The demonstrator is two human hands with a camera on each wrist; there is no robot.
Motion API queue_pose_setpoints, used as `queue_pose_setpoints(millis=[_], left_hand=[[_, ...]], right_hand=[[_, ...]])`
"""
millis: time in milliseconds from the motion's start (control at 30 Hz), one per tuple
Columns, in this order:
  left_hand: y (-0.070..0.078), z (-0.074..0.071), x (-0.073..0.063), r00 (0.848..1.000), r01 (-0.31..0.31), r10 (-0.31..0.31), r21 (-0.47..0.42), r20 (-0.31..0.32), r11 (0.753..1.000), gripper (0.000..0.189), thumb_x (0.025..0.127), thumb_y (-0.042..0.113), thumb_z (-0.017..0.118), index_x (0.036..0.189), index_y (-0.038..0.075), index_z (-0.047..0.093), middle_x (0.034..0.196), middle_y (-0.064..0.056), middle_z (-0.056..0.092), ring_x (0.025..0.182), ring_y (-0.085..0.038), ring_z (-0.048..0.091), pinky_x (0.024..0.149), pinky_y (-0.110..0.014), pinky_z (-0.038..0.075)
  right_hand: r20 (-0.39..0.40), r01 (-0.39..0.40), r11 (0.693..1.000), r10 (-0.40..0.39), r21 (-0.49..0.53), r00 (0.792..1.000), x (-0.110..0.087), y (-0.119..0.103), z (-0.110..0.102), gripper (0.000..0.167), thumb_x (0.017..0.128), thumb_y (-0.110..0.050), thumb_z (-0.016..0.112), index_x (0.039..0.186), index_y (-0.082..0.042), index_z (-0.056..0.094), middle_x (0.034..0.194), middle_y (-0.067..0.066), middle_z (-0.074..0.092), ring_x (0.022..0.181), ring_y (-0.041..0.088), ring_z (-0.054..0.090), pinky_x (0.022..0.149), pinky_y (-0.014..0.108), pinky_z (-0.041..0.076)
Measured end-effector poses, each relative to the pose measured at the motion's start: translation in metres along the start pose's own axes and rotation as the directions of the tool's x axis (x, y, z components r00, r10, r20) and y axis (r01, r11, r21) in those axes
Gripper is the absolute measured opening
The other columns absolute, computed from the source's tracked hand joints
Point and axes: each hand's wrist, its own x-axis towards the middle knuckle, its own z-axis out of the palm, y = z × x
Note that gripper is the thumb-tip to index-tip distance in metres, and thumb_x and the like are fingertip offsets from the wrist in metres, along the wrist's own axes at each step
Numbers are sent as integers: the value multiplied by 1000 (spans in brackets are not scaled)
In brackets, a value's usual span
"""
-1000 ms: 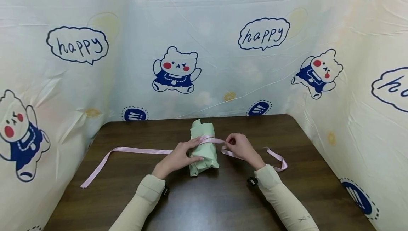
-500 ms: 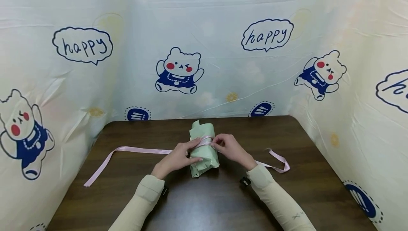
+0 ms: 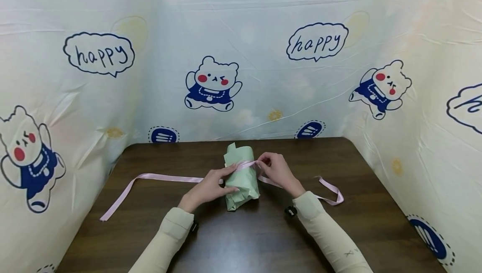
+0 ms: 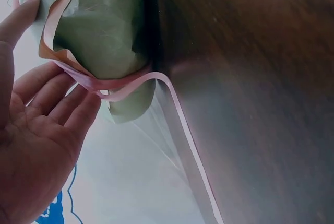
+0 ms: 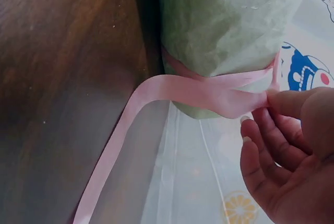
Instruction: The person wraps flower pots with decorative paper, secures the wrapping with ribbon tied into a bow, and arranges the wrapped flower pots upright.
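A package in pale green paper lies lengthwise on the table, a pink satin ribbon passing around its middle. My left hand rests along its left side. In the left wrist view, that hand's fairly straight fingers touch the ribbon and paper edge, and the thumb lies against the paper. At the package's right side, my right hand pinches the ribbon between thumb and index finger. The right wrist view shows the pinched ribbon drawn out from the wrap, the other fingers loosely bent below.
One long ribbon tail stretches left across the dark wooden table; the other tail runs right under my right hand and bends back. A printed curtain stands behind and beside the table.
My right hand first moved left to the package with the ribbon, then lifted it slightly up and right. My left hand has stayed on the package.
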Motion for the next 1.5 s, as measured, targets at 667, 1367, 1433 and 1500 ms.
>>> queue_pose_setpoints(millis=[667, 1367, 1433, 1500], left_hand=[[1, 0, -1, 1000, -19, 19, -10, -2, 1000, 78, 92, 40, 75, 157, 12, 39, 161, -9, 39, 136, -24, 52, 101, -45, 52], [6, 0, -2, 1000, -11, 11, 47, -15, 999, 77, 94, 35, 74, 157, 9, 37, 160, -14, 37, 140, -27, 47, 106, -46, 48], [7, 1, -3, 1000, -7, 9, 57, -22, 998, 76, 94, 35, 74, 156, 8, 38, 160, -14, 37, 143, -27, 44, 109, -46, 46], [8, 3, -4, 1000, -3, 5, 63, -28, 998, 75, 94, 34, 73, 155, 7, 39, 159, -15, 38, 143, -27, 43, 110, -45, 44]], right_hand=[[-120, 72, 996, -64, 60, 991, 12, 7, 25, 6, 93, -6, 73, 96, -4, 77, 87, 7, 77, 74, 23, 71, 67, 31, 60], [33, 134, 980, -131, -148, 991, 7, -1, 26, 14, 96, -5, 67, 105, -5, 78, 98, 7, 73, 88, 19, 65, 77, 35, 56], [42, 114, 983, -109, -143, 993, 6, -1, 25, 13, 98, -6, 64, 103, -6, 75, 99, 6, 71, 90, 21, 63, 80, 37, 55], [53, 87, 990, -82, -113, 995, 4, 0, 25, 12, 99, -5, 61, 102, -7, 72, 99, 6, 69, 93, 24, 60, 82, 39, 53]])
